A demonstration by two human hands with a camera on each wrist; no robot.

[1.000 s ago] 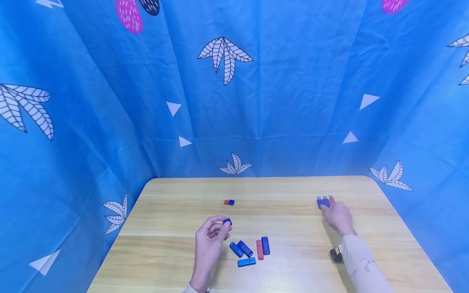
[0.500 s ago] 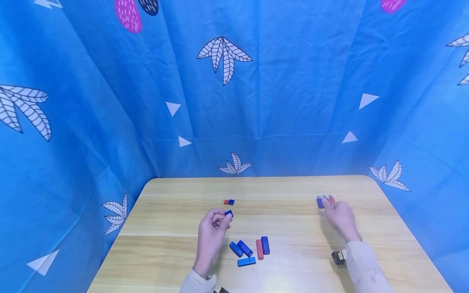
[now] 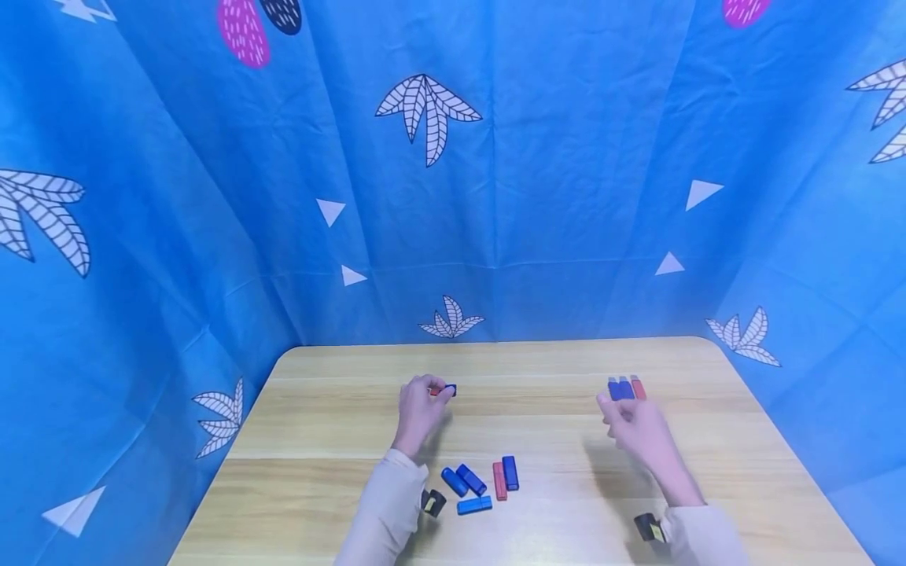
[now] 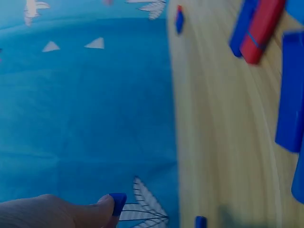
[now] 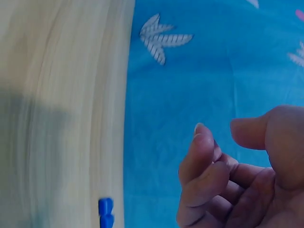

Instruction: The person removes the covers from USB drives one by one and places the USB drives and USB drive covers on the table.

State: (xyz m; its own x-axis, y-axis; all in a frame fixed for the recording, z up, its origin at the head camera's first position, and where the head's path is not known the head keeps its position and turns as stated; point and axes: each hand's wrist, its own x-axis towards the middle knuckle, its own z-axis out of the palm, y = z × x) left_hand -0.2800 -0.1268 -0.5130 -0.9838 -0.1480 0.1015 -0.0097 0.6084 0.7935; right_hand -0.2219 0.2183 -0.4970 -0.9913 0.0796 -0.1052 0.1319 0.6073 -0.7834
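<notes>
My left hand [image 3: 419, 409] is over the back of the table, pinching a small blue USB stick cap [image 4: 118, 203] between thumb and finger. Beside its fingertips a red cap [image 3: 434, 391] shows, mostly hidden by the hand; the left wrist view catches a blue cap [image 4: 201, 222] on the table. My right hand [image 3: 637, 428], fingers loosely curled and holding nothing, hovers just in front of three uncapped USB sticks in a row: a blue one [image 3: 613, 388], another blue one [image 3: 626, 389] and a red one [image 3: 638, 388]. Their metal plugs point to the back.
Mid-table lie several capped USB sticks: a red one [image 3: 499, 481], a dark blue one [image 3: 510, 472], a lighter blue one [image 3: 474, 505] and two more blue ones to their left. A patterned blue curtain [image 3: 538, 196] rises behind the table [image 3: 552, 534].
My left hand has moved toward the back with the blue cap, reaching the small caps there. The right hand has let go of the red USB stick and drawn back toward me.
</notes>
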